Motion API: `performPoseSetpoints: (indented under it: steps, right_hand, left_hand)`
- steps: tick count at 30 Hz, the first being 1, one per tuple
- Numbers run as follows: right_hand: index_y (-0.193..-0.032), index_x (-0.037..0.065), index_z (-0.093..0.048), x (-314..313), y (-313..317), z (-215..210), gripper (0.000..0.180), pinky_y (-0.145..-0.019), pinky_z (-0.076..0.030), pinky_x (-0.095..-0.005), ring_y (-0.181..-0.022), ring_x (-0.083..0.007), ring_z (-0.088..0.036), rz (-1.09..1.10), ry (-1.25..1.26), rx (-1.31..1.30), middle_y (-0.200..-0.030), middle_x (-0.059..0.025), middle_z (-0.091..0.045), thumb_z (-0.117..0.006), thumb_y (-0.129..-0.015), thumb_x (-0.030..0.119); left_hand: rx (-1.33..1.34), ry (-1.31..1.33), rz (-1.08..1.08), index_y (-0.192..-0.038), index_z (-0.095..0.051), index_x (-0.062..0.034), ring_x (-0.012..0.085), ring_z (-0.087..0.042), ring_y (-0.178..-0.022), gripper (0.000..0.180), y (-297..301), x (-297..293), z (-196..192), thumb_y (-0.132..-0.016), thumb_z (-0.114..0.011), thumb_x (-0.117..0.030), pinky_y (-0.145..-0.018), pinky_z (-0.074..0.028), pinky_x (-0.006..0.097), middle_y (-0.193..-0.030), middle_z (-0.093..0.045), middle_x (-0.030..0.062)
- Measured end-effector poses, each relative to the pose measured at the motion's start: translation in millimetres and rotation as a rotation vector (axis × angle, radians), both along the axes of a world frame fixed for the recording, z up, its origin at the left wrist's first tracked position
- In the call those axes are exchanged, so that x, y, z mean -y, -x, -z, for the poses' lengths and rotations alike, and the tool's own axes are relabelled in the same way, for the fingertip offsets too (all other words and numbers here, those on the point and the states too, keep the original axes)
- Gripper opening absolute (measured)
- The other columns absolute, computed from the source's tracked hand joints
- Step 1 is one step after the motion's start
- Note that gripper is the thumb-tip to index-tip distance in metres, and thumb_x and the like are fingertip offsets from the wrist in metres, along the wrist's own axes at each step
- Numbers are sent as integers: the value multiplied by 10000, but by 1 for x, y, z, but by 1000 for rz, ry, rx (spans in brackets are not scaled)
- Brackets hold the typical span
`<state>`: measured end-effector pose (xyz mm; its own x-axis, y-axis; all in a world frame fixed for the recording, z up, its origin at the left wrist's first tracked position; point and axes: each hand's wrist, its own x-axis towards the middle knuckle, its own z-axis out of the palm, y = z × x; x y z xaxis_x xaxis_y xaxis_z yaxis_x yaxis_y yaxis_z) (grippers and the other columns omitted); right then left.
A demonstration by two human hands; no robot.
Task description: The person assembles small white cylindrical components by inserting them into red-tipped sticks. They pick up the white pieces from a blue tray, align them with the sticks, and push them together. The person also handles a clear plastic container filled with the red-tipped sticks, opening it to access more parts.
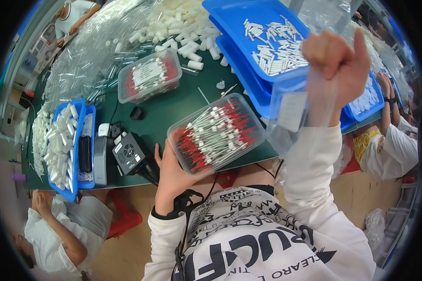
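Bright, even overhead light; soft shadows, strong fisheye bending, dark rim.

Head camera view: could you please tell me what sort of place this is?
Probably a small-parts assembly or packing workshop: a green table bears blue trays of white tubes and a clear box of red-tipped pieces, with other seated workers.

Green worktable (173,110), tan floor (126,253), red stool (124,218)
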<state>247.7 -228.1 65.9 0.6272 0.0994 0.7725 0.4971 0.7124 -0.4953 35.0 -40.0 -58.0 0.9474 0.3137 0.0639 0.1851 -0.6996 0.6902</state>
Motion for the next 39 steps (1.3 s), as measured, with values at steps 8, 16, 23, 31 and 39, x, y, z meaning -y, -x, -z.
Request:
performPoseSetpoints:
  steps: [8, 16, 23, 31, 39]
  right_hand:
    - [-593, 97, -222, 126, 30, 32, 397, -515, -192, -274, -544, -101, -199, 906, -117, -178, -576, 22, -176, -365, -959, 159]
    - [-512, 107, -298, 103, 66, 124, 342, -463, -219, -335, -450, -223, -314, 1263, 960, 491, -511, -48, -272, -606, -661, 90]
    - [-646, 94, -500, 90, 63, 153, 224, -565, -329, -340, -590, -235, -440, 1039, 1212, 236, -608, -41, -437, -671, -759, 184]
    - [-806, 21, -576, 57, 77, 59, 121, -608, -426, -344, -680, -241, -544, 434, 1159, 36, -720, -78, -539, -666, -742, 71]
    - [-863, 30, -646, -32, 52, 68, 146, -716, -480, -381, -801, -299, -600, 190, 1354, 532, -899, -115, -612, -667, -724, 72]
  left_hand:
    - [21, 206, 72, -1445, -71, 34, 326, -365, -1308, 1253, 38, -8, -49, -542, -890, -255, -1051, -322, 387, -1422, -317, 252]
    - [-166, -395, 284, -1348, -439, -95, 374, -394, -1264, 879, 9, 8, -94, -569, -830, -209, -1016, -352, 431, -1406, -372, 181]
    - [-213, -417, 323, -1298, -494, -104, 359, -476, -1171, 712, 4, 1, -89, -646, -775, -155, -976, -388, 423, -1341, -460, 146]
    - [-105, -413, 381, -1241, -528, -46, 343, -486, -1163, 560, -9, -3, -99, -716, -712, -112, -976, -389, 409, -1290, -511, 148]
    - [-36, -324, 410, -1025, -613, -4, 327, -572, -931, 318, -50, -5, -78, -714, -671, -31, -821, -459, 378, -996, -616, 140]
